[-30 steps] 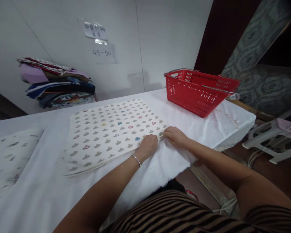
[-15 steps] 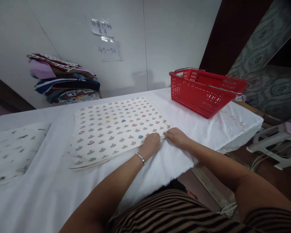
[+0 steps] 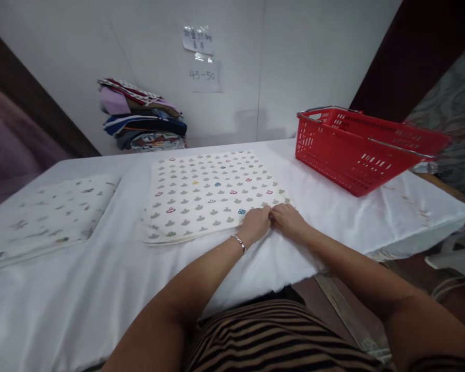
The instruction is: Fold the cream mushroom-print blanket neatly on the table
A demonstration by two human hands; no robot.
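Observation:
A folded white cloth (image 3: 205,196) printed with grey, red, blue and yellow mushroom-like shapes lies flat on the white-covered table. At its near right edge, my left hand (image 3: 257,223) is closed on the fabric, a silver bracelet round the wrist. Right beside it, my right hand (image 3: 290,221) grips the same edge near the corner. The two hands touch or nearly touch at the fingertips, and what is pinched there is mostly hidden by the fingers.
Another folded printed cloth (image 3: 58,212) lies at the left. A red plastic basket (image 3: 344,155) with metal handles stands at the right back. Behind the table is a pile of folded fabrics (image 3: 145,116). Paper signs (image 3: 205,75) hang on the wall. The table cover (image 3: 112,289) is wrinkled.
The view has turned to the left, so everything sits further right in the picture. My hands have come closer together at the edge of the mushroom-print cloth.

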